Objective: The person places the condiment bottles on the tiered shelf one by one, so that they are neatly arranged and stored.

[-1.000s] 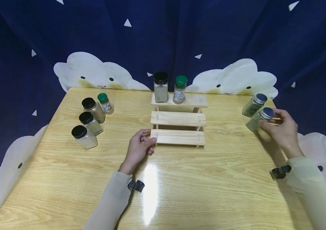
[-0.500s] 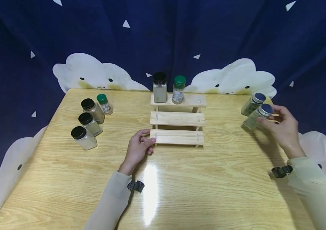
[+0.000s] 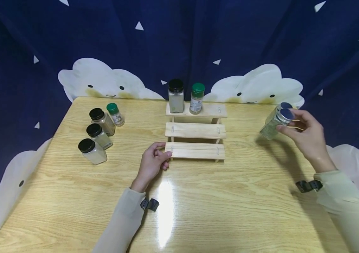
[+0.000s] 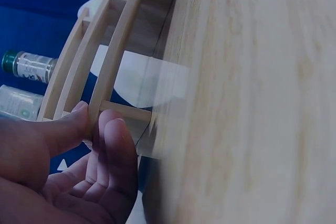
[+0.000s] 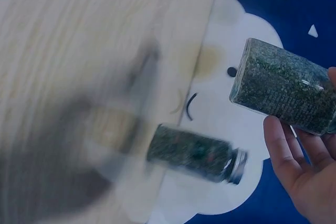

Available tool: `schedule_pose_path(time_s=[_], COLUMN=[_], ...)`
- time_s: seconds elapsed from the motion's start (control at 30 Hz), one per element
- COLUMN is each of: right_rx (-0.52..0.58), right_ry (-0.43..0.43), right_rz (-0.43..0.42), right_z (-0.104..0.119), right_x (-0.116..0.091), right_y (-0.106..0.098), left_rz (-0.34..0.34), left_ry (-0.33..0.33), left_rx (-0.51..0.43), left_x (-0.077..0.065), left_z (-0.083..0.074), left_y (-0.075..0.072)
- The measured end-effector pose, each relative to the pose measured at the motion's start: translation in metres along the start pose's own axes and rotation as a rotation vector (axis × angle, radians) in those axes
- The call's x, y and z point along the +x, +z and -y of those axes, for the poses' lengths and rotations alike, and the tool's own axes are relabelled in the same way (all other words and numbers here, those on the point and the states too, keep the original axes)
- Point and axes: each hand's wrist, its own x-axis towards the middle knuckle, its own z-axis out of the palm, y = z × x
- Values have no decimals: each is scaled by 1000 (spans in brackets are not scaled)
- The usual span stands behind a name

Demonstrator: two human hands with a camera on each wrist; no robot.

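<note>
A three-step wooden rack (image 3: 195, 130) stands mid-table. My left hand (image 3: 152, 162) pinches the left end of its lowest step between thumb and fingers, as the left wrist view (image 4: 105, 166) also shows. On the right, my right hand (image 3: 309, 137) grips a glass spice jar of dried green herbs (image 5: 283, 85) near its silver lid. This jar is tilted and clear of the table. Behind it, a second herb jar (image 5: 191, 153) with a silver lid stands on the table, partly hidden in the head view. The top step carries a black-lidded jar (image 3: 176, 98) and a green-capped one (image 3: 197, 100).
At the left of the wooden table (image 3: 230, 203), three black-lidded spice jars (image 3: 101, 138) stand in a row with a small green-capped jar (image 3: 116, 115) beside the rearmost. A dark blue curtain (image 3: 179, 42) with white clouds hangs behind the table's back edge.
My right hand has lifted the herb jar and carried it slightly left and back, so it now overlaps the second jar in the head view. My left hand has stayed on the rack.
</note>
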Motion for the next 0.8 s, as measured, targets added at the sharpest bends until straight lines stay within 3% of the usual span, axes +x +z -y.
schedule_pose_path(time_s=[0.53, 0.8], right_rx=[137, 177], right_ry=[-27, -94], right_rz=[92, 128], right_z=[48, 66], right_x=[8, 17], right_y=[17, 30], left_rz=[3, 9], left_ry=[19, 9], left_rx=[16, 14], left_x=[0, 0], left_z=[0, -2], left_y=[-1, -1])
